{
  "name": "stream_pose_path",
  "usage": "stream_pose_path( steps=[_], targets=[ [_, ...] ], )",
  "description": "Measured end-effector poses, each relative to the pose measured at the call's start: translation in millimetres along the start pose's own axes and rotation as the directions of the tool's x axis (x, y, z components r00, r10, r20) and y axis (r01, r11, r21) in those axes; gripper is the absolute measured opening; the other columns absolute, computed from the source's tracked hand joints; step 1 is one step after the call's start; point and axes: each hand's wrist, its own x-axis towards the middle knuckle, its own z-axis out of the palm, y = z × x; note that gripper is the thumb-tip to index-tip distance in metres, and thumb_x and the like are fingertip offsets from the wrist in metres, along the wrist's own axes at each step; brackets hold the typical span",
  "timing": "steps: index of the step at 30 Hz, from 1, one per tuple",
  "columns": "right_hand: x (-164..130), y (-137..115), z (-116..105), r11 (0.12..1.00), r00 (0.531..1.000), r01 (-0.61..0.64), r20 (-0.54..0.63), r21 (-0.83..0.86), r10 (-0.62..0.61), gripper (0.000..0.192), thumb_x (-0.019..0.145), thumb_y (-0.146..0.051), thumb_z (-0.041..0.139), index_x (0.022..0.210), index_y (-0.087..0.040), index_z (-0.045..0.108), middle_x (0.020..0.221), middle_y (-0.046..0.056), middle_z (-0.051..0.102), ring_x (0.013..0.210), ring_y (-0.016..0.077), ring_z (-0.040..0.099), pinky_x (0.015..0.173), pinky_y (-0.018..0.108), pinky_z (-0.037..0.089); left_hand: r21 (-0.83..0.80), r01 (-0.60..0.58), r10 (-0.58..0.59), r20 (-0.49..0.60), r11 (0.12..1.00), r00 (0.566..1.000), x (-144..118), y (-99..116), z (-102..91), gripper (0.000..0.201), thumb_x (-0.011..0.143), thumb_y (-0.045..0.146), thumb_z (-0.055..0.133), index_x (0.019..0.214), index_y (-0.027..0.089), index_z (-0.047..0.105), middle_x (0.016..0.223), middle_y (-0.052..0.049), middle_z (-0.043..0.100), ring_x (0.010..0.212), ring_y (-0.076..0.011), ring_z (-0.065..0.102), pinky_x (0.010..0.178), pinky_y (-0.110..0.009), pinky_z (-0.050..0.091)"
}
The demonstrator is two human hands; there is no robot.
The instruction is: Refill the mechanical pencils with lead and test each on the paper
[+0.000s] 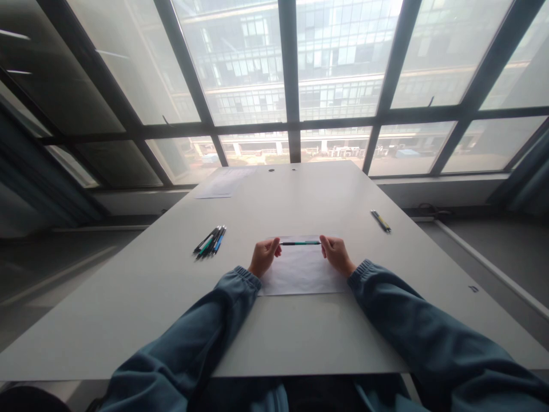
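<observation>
A slim green and black pen point(300, 243) is stretched level between my two hands, above a white sheet of paper point(304, 274). My left hand point(265, 256) is closed on the pen's left end, thumb against the curled fingers. Its right end is pinched by my right hand point(337, 255). Both wrists are over or beside the edges of the sheet. Whether the pen is a ballpoint or a mechanical pencil I cannot tell.
On the left lies a bunch of several black, green and blue pens point(210, 242). A yellow and black pen pair point(381, 221) rests on the right. Farther back is another paper sheet point(225, 183). The white table point(309, 337) reaches toward large windows point(338, 63).
</observation>
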Motion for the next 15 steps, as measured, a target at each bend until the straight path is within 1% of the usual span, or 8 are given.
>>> stream_pose_path(
  steps=[7, 15],
  targets=[
    [0.2, 1.0, 0.2, 1.0, 1.0, 0.004, 0.0, -0.017, -0.004, 0.068, 0.091, -0.07, 0.041, 0.044, -0.021, 0.046, 0.038, -0.001, 0.046, 0.038, 0.011, 0.046, 0.045, 0.023, 0.037, 0.0, 0.004, -0.004, 0.001, 1.0, 1.0, 0.3, -0.8, 0.1, 0.059, 0.093, 0.058, 0.049, 0.054, 0.016, 0.061, 0.05, -0.003, 0.059, 0.049, -0.0123, 0.056, 0.053, -0.024, 0.043],
    [-0.2, 1.0, 0.9, 1.0, 1.0, -0.007, -0.002, 0.0, 0.007, 0.068, 0.09, -0.07, 0.043, 0.042, -0.021, 0.046, 0.037, -0.001, 0.046, 0.037, 0.0105, 0.046, 0.044, 0.023, 0.037, -0.005, 0.022, -0.022, -0.004, 1.0, 1.0, -0.2, 1.9, 0.6, 0.06, 0.092, 0.06, 0.05, 0.053, 0.016, 0.061, 0.049, -0.003, 0.059, 0.048, -0.012, 0.055, 0.052, -0.023, 0.043]
  ],
)
